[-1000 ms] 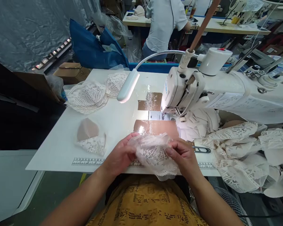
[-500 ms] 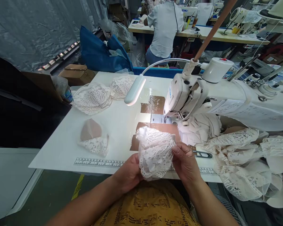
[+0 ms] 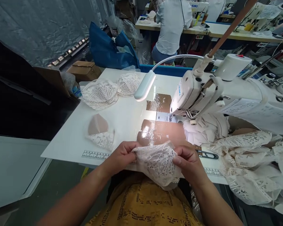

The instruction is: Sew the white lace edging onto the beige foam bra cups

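A white lace bra cup (image 3: 157, 163) is stretched between my two hands, over the front edge of the sewing table. My left hand (image 3: 121, 157) pinches its upper left corner. On the other side, my right hand (image 3: 187, 160) grips the lace edge between thumb and fingers. Just beyond the cup lies a brown taped patch (image 3: 165, 128), in front of the white sewing machine (image 3: 188, 91) and its needle plate. To the left on the table rests a beige and lace cup piece (image 3: 100, 131).
Lace cups (image 3: 100, 94) lie at the table's back left. A lamp (image 3: 145, 86) hangs over the middle. Thread snips (image 3: 207, 154), stacked white pieces (image 3: 205, 128) and a lace heap (image 3: 247, 166) are at the right. A person (image 3: 173, 28) sits at another table ahead.
The lace cup has come down toward my lap and turned, now spread wider. My left hand has shifted from its lower side to the upper left corner. The view has tilted slightly.
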### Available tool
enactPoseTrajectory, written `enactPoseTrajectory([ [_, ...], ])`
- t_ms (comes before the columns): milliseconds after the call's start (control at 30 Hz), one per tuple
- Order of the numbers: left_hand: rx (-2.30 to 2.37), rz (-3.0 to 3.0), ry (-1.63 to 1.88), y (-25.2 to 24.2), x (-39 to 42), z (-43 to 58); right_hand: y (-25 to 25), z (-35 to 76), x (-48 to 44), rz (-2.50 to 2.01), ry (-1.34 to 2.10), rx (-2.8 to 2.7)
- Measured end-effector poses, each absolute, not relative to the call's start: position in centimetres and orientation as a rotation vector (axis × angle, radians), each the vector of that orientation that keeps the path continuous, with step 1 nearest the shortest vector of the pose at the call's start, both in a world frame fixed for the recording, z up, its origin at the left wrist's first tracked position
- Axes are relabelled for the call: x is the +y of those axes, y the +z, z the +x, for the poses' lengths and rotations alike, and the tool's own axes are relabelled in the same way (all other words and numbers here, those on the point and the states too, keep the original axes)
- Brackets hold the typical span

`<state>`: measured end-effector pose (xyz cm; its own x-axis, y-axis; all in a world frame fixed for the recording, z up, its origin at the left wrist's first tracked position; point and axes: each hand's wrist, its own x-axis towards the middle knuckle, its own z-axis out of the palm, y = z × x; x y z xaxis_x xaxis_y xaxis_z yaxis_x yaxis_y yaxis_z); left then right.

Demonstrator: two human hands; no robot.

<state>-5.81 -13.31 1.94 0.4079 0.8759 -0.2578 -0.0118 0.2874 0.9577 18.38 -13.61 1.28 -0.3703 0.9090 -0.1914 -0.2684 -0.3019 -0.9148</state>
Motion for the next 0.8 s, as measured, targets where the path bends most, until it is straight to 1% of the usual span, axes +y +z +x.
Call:
enactPoseTrajectory([
  [133,0.972,0.702,0.959,1.0,-13.0,-6.7,1.1,19.2,-13.8,-0.893,1.795,-0.985],
  [200,1.0,0.68,1.052,1.6,-12.7,-7.5,1.4,19.5,-13.8,-0.903,1.778,-0.98],
  [267,1.01,0.826,1.129,2.6,-12.5,-8.0,1.9,19.5,-13.6,-0.914,1.783,-1.073],
  [333,0.953,1.084,1.063,3.6,-12.4,-7.9,2.3,19.3,-13.3,-0.88,1.81,-1.252],
  [400,0.846,1.31,0.828,4.4,-12.4,-7.0,2.5,18.8,-13.1,-0.82,1.827,-1.417],
  [500,0.77,1.394,0.535,4.5,-12.5,-5.1,2.5,18.0,-13.1,-0.845,1.758,-1.549],
  [567,0.793,1.393,0.509,4.0,-12.7,-4.2,2.4,17.4,-13.2,-0.937,1.63,-1.613],
  [700,0.865,1.42,0.553,3.1,-13.3,-3.7,2.5,16.6,-13.4,-1.011,1.25,-1.681],
  [800,0.847,1.414,0.55,3.1,-13.6,-4.1,2.5,16.4,-13.4,-0.971,1.156,-1.667],
])
